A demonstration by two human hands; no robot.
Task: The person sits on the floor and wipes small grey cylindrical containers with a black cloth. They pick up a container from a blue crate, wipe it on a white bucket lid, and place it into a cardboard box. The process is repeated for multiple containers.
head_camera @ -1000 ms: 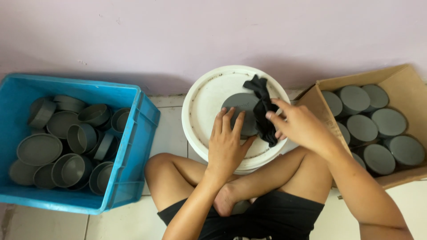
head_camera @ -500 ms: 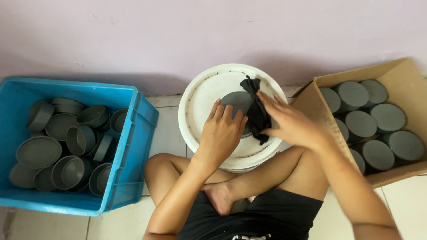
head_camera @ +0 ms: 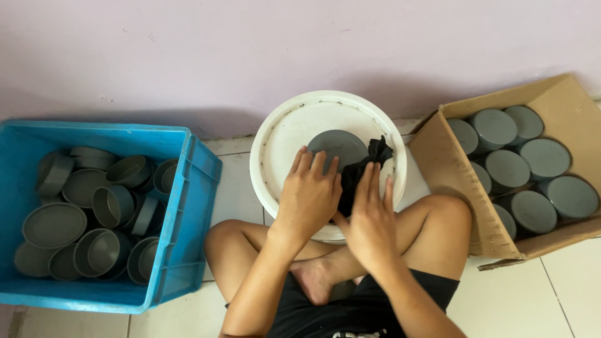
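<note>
Pale tiled floor [head_camera: 238, 188] meets a lilac wall, seen from above. Centred, a white bucket lid [head_camera: 282, 134] carries a grey cap [head_camera: 335, 145]: the left hand [head_camera: 308, 199] lies flat steadying it, the right hand [head_camera: 370, 220] presses a black cloth [head_camera: 358, 172] beside it. Blue crate [head_camera: 188, 206] of caps left, cardboard box [head_camera: 451, 188] right.

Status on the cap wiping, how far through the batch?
Done, by the look of it: grey caps stacked neatly in the cardboard box. In hand: left hand steadies one grey cap on the white lid; right hand presses a black cloth. Left: loose caps fill the blue crate.
</note>
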